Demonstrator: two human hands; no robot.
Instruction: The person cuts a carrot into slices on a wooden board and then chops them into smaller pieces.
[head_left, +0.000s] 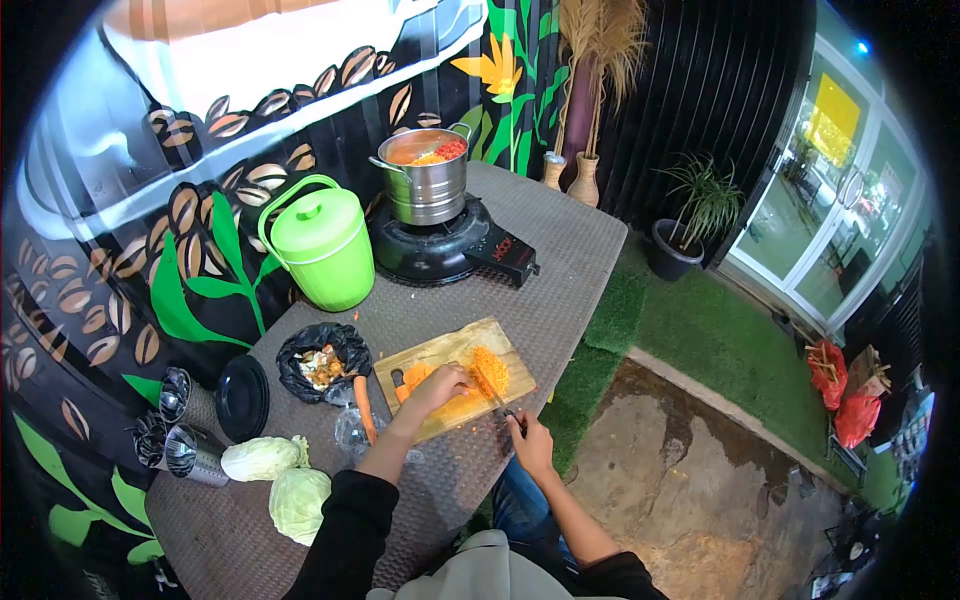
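Observation:
A wooden cutting board point(411, 364) lies at a slant near the table's front edge. My right hand point(532, 442) is closed around the handle of a knife point(488, 388), whose blade reaches over the board. Curled fingers of my left hand point(446, 384) press on carrot beside the blade, largely hiding the piece under them. Finely chopped carrot point(490, 369) is heaped on the far side of the blade. Larger carrot pieces point(415, 374) rest on the board's left part. A whole carrot point(363, 400) lies off the board, next to a clear plastic bag point(352, 432).
A black bag of scraps point(322, 365), two cabbages point(299, 505), cutlery holders point(205, 462) and black plates point(242, 398) stand left. Behind are a lidded green bucket point(322, 245) and a steel pot point(428, 190) on a black stove point(425, 250). The table's edge point(590, 300) is at right.

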